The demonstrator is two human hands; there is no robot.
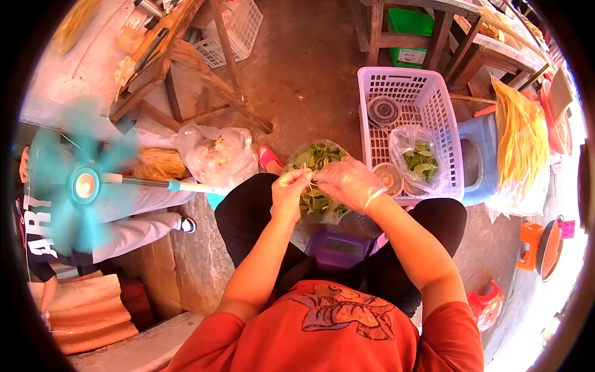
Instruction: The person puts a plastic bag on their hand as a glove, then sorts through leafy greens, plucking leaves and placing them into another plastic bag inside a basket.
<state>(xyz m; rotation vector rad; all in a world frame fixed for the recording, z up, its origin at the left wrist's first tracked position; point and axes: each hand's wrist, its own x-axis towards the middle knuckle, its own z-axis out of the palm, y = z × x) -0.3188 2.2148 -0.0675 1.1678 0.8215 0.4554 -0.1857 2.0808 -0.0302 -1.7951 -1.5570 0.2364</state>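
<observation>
My left hand [290,193] is bare, its fingers pinched together above a clear plastic bag of green leaves [319,199] between my knees. My right hand [351,182] wears a thin clear plastic glove. Its fingertips are closed and meet those of the left hand over the leaves. Whatever sits between the fingertips is too small to make out. To the right, a pale lilac plastic basket [457,162] holds a smaller clear bag of leaves [421,162] and round ribbed pieces.
At the left, a turquoise fan [83,185] spins beside a bag of pale contents [217,158]. A blue stool [480,158] carries yellow strips [519,136] at the right. A purple stool [338,249] stands below my hands. Another person's legs [139,229] show at far left.
</observation>
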